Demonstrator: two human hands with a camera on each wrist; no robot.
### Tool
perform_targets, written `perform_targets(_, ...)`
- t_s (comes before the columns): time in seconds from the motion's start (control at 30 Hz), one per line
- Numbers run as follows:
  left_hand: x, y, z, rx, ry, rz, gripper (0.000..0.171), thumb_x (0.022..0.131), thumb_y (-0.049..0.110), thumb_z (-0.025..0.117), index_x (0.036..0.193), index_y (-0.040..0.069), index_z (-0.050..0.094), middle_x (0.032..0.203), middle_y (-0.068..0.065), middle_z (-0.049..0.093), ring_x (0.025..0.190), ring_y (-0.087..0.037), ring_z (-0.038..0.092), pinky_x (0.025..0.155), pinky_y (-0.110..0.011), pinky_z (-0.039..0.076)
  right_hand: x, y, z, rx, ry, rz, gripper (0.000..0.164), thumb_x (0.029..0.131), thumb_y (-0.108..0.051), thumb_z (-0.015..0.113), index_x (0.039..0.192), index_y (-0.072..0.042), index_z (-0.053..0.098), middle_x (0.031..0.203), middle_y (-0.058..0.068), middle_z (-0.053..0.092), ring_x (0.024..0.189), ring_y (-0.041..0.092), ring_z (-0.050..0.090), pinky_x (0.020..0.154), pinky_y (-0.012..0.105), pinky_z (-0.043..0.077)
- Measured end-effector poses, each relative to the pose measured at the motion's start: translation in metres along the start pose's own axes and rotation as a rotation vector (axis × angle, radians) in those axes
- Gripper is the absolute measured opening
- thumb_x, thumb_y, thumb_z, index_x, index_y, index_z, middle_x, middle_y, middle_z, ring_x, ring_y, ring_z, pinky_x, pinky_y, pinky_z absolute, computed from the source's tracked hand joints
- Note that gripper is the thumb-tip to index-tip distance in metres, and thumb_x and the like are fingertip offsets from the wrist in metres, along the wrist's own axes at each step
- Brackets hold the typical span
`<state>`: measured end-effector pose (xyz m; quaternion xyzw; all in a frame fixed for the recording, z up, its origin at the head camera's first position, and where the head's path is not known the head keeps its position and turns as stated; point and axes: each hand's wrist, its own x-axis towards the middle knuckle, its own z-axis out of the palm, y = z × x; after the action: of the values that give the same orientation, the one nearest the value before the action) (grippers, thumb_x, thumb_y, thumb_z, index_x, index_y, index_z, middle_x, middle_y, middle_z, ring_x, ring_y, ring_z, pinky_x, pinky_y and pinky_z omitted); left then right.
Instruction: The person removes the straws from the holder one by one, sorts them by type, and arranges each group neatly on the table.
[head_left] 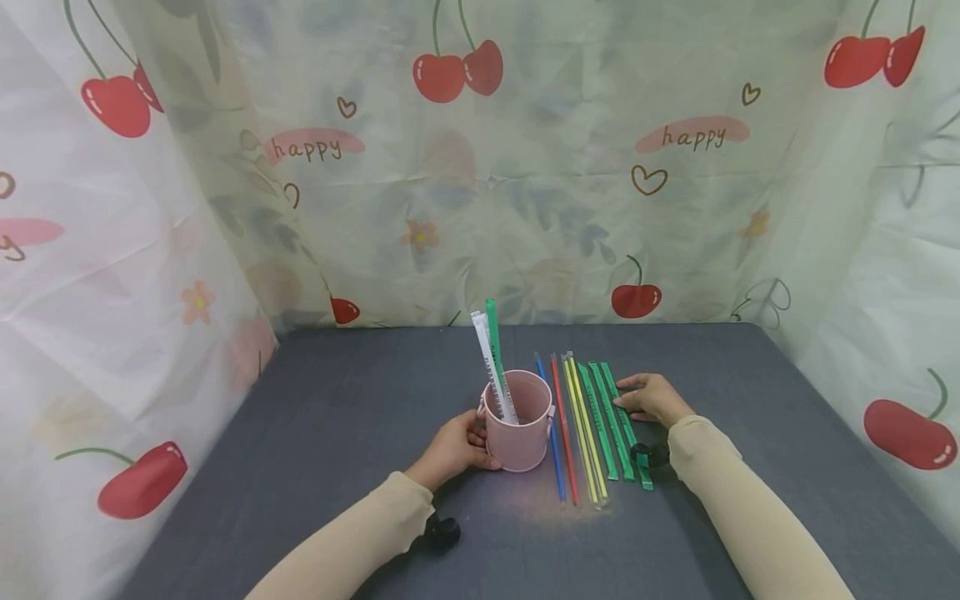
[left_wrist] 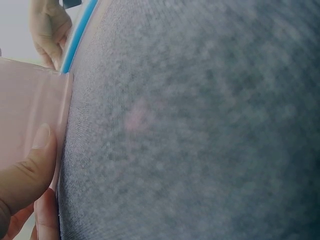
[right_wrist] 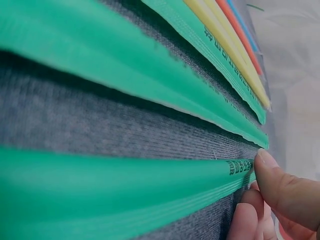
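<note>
Midway between left and right edges of the dark, fine-ribbed worktop (head_left: pixel 360 375): smooth, round pink cup (head_left: pixel 517 452), clamped in the curled left hand (head_left: pixel 455 443). Leaning inside, above the rim: slim, flat-ended wrapped straws (head_left: pixel 487 354), white and green. Between cup and right edge, laid lengthwise toward the far edge: thin blue straw (head_left: pixel 557 468), red straw (head_left: pixel 565 429), yellow straws (head_left: pixel 581 429) in clear film; then broader, printed green straws (head_left: pixel 609 421) with ridged seams. Pinched at its far end by thumb and fingertips of the right hand (head_left: pixel 655 398): outermost green straw (right_wrist: pixel 125 185).
</note>
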<state>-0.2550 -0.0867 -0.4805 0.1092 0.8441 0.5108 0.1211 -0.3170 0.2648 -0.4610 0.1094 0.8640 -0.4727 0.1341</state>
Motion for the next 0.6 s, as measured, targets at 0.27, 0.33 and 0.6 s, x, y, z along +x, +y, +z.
perform_targets(0.27,-0.0004,0.0001,0.0001,0.001,0.003,0.000,0.062,0.067,0.007,0.088,0.120,0.005,0.055,0.100,-0.009,0.062,0.085,-0.017,0.060,0.075,-0.032,0.056,0.0001,0.0006,-0.0004,0.005,-0.003,0.000,0.050,0.090,-0.009,0.068,0.136,0.002,0.049,0.115,0.017,0.062,0.087,0.016,0.065,0.073,0.031,0.056)
perform_targets(0.33,-0.0002,-0.0001,0.0004,0.004,0.004,0.003,0.061,0.067,0.007,0.088,0.120,0.005,0.056,0.099,-0.009,0.062,0.085,-0.017,0.060,0.075,-0.032,0.056,0.0005,0.0009,-0.0007,0.005,-0.003,-0.001,0.050,0.090,-0.009,0.068,0.135,0.002,0.050,0.115,0.017,0.063,0.087,0.015,0.064,0.073,0.031,0.056)
perform_targets(0.6,0.0008,-0.0007,0.0005,-0.001,0.004,0.009,0.061,0.067,0.006,0.088,0.119,0.004,0.055,0.099,-0.010,0.061,0.084,-0.017,0.059,0.075,-0.032,0.056,0.0011,0.0029,-0.0014,0.035,-0.005,-0.004,0.050,0.090,-0.009,0.067,0.136,0.002,0.049,0.112,0.015,0.063,0.085,0.014,0.064,0.073,0.030,0.056)
